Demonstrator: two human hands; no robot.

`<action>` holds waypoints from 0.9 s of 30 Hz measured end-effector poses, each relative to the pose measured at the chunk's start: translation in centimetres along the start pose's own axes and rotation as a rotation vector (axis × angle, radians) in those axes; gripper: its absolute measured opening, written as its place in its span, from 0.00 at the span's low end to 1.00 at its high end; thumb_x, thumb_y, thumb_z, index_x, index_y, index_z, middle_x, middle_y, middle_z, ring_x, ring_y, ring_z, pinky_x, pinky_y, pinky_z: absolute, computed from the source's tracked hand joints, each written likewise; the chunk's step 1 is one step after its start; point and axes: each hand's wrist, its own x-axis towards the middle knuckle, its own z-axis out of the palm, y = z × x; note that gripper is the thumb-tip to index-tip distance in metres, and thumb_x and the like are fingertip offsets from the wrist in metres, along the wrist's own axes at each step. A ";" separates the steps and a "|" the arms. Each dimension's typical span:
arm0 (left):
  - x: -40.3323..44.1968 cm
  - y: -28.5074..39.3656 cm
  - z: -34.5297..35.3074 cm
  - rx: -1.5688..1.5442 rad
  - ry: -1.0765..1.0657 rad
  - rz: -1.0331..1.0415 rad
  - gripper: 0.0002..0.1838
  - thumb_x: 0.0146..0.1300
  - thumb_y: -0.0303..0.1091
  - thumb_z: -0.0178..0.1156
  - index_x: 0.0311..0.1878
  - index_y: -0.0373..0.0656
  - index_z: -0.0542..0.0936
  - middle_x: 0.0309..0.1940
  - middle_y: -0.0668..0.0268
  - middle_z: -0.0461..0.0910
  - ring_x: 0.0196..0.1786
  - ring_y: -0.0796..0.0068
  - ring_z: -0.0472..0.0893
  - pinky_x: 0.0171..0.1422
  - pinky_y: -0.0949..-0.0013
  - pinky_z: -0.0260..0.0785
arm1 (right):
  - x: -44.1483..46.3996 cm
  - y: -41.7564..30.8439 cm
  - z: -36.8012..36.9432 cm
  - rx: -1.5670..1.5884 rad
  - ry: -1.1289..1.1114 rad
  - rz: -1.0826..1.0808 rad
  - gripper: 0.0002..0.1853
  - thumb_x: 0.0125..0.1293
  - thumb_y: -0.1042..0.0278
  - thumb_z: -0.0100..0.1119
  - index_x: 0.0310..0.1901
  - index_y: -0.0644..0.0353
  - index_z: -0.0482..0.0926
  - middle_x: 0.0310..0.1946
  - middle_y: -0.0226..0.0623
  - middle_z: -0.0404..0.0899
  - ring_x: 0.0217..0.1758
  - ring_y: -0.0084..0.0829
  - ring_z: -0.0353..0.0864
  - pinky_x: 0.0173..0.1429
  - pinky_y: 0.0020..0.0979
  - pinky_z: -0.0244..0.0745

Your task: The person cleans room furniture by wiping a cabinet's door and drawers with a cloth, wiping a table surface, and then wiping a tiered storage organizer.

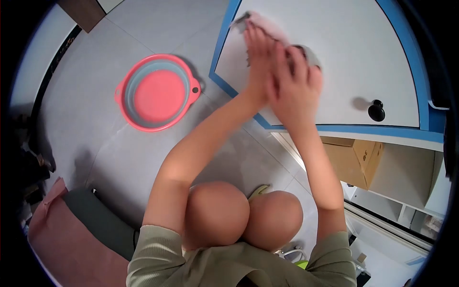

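Note:
My left hand [261, 57] presses a pale pink cloth with a grey edge [267, 26] against the white panel [344, 52] of a blue-edged piece of furniture. Its fingers lie stretched over the cloth, slightly blurred. Close against it, overlapping its wrist side, is my right hand [299, 88], fingers apart and bent toward the panel. A dark, partly hidden thing shows behind the right fingers; I cannot make out what it is. A round black knob [377, 111] sits on the panel, to the right of both hands.
A pink and grey basin [179, 122] stands on the grey tiled floor [103, 138] at left. Below the panel, a cardboard box [351, 160] sits in an open shelf [406, 167]. Pink fabric [71, 239] lies at lower left, beside my bent knees [217, 215].

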 end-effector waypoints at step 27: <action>-4.8 7.6 1.5 0.073 -0.123 0.239 0.33 0.54 0.46 0.54 0.61 0.37 0.65 0.62 0.42 0.57 0.67 0.33 0.52 0.67 0.32 0.43 | -10.4 4.5 -2.7 -0.080 0.036 0.132 0.28 0.54 0.59 0.60 0.59 0.57 0.73 0.55 0.39 0.70 0.51 0.38 0.70 0.44 0.36 0.65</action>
